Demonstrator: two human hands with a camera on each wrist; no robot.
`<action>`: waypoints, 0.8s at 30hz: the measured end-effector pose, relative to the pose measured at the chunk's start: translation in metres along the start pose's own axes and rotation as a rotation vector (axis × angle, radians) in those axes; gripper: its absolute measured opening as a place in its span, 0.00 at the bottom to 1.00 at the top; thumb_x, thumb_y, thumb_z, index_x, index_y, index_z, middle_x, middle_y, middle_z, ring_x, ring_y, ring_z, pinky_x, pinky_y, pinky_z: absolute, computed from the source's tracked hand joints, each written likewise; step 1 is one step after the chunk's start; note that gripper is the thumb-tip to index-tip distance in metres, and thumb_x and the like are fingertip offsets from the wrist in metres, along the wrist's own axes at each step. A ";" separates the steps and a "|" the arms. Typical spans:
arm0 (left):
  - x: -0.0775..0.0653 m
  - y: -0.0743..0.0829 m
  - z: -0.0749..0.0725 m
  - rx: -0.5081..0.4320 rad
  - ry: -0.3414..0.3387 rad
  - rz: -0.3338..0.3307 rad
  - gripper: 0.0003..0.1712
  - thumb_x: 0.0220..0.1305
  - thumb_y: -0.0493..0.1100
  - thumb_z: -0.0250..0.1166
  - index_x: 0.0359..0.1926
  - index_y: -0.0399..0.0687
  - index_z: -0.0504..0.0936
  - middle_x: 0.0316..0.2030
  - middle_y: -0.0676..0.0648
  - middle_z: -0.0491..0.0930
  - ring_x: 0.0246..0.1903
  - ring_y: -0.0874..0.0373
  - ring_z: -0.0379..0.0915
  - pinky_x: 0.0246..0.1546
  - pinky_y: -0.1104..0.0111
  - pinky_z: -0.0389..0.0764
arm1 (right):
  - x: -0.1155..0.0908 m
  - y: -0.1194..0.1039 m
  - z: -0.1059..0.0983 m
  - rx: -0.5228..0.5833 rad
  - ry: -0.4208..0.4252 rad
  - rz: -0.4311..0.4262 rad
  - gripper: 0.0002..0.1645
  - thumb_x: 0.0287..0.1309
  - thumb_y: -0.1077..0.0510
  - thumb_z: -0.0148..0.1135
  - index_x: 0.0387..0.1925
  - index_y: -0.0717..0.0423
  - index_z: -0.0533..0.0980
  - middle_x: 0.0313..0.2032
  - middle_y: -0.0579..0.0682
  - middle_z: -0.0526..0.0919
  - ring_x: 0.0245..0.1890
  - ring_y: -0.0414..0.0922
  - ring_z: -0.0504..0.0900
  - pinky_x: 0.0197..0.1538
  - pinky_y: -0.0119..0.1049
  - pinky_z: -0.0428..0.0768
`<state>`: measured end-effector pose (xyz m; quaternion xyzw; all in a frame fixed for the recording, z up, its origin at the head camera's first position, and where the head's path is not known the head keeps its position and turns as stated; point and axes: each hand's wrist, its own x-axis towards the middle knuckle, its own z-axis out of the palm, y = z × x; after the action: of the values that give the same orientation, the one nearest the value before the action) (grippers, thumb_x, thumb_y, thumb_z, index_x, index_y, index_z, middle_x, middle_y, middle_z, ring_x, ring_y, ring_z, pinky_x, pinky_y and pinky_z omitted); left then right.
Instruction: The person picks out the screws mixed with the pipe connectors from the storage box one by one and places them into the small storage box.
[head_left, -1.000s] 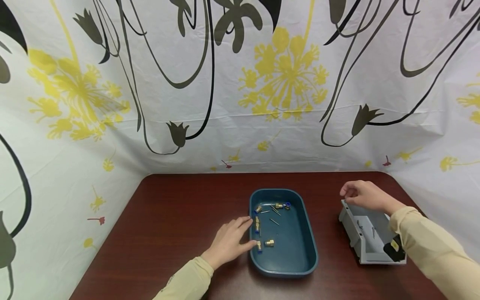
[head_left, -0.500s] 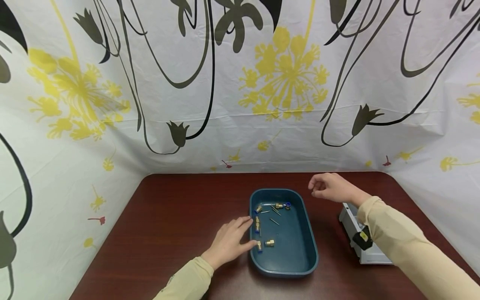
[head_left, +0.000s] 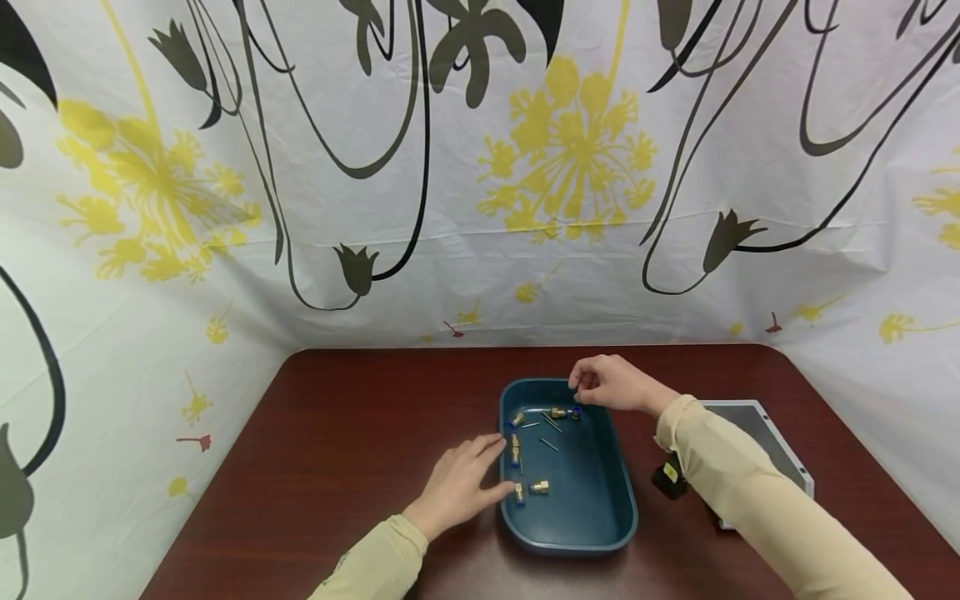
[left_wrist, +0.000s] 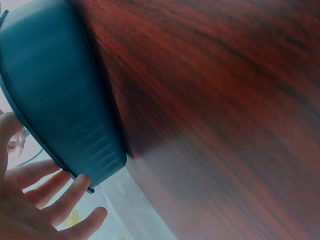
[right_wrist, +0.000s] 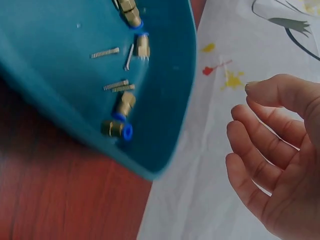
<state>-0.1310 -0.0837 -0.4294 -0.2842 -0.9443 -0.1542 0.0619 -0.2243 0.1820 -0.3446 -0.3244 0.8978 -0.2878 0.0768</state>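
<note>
A blue-green tray [head_left: 585, 517] on the table holds several brass push-fit fittings [head_left: 539, 487] with blue collars, along with several small screws [head_left: 549, 444]. My left hand [head_left: 461, 483] rests at the tray's left rim. In the left wrist view its fingertips [left_wrist: 82, 181] lie along the rim, straight or slightly bent. Over the far right corner of the tray is my right hand [head_left: 617, 385]. The right wrist view shows that hand [right_wrist: 275, 145] with loosely curved fingers, the thumb apart from them and nothing visible between. Close-up there are fittings [right_wrist: 116, 130] and screws [right_wrist: 105, 53] inside the tray.
To the right stands a grey box [head_left: 765, 429], partly hidden under my right sleeve [head_left: 750, 483]. A black wrist camera [head_left: 670, 478] hangs below that sleeve. The dark red table [head_left: 375, 433] meets a patterned cloth [head_left: 465, 208] at its back edge.
My right hand has moved left from above the grey box to the tray's far right corner. The left hand, the tray and its contents stay in place.
</note>
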 end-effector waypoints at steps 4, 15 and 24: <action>0.000 0.000 0.000 0.000 0.009 0.004 0.35 0.55 0.60 0.57 0.58 0.44 0.69 0.55 0.48 0.67 0.51 0.54 0.65 0.45 0.57 0.69 | 0.007 -0.002 0.011 0.010 -0.024 -0.014 0.04 0.50 0.65 0.59 0.30 0.55 0.74 0.24 0.44 0.75 0.24 0.40 0.73 0.29 0.35 0.72; -0.001 -0.002 0.000 -0.005 0.033 0.024 0.34 0.55 0.60 0.58 0.57 0.43 0.70 0.54 0.47 0.67 0.50 0.53 0.66 0.43 0.57 0.70 | 0.022 -0.002 0.038 0.066 -0.060 0.036 0.04 0.49 0.67 0.57 0.31 0.61 0.74 0.23 0.46 0.74 0.22 0.41 0.72 0.28 0.34 0.72; 0.000 -0.001 0.000 -0.009 0.012 0.014 0.35 0.56 0.61 0.56 0.58 0.44 0.69 0.55 0.48 0.66 0.51 0.54 0.65 0.44 0.57 0.69 | 0.026 0.003 0.059 0.079 -0.081 0.105 0.05 0.48 0.68 0.58 0.31 0.61 0.74 0.23 0.45 0.74 0.22 0.41 0.71 0.28 0.35 0.71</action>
<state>-0.1312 -0.0848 -0.4298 -0.2903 -0.9411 -0.1595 0.0673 -0.2270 0.1394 -0.3933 -0.2850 0.8976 -0.3053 0.1411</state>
